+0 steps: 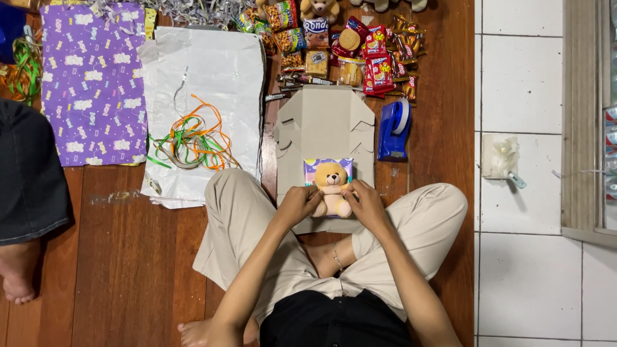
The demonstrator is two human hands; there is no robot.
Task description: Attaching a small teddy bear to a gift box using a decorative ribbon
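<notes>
Both hands grasp a small teddy [332, 188] sitting on a pastel box [328, 167], which rests on flat cardboard [324, 122] at 12 o'clock of the lap. Left hand [297, 204] pinches the teddy's side at 9 o'clock; right hand [367, 202] at 3 o'clock. Tape dispenser [393, 130] at 2 o'clock; snacks [350, 51] beyond; ribbons [189, 138] at 10 o'clock.

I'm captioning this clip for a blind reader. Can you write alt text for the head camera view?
A person sitting cross-legged on a wooden floor holds a small tan teddy bear with the left hand and right hand over a flat cardboard box. Snack packets, a blue tape dispenser, ribbons and purple wrapping paper lie around.
</notes>
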